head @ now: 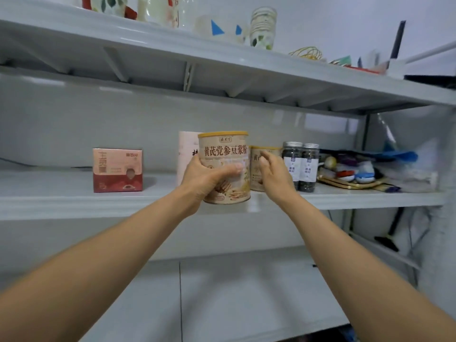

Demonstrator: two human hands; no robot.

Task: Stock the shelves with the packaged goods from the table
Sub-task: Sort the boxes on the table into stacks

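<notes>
Two hands reach forward. The left hand (204,178) has its fingers (230,169) clamped round a beige tin (224,154) reading 黄芪党参豆浆粉, held at the middle shelf (61,201) edge. Just right of it, the right hand (274,174) hovers with fingers loosely apart before a second tin (256,164). Further right stand two dark jars (301,166); well left, a red box (117,170).

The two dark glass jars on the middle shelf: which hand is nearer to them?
Right. The right hand hovers open just left of the dark jars, by the second can. The left hand grips the front can, farther left.
</notes>
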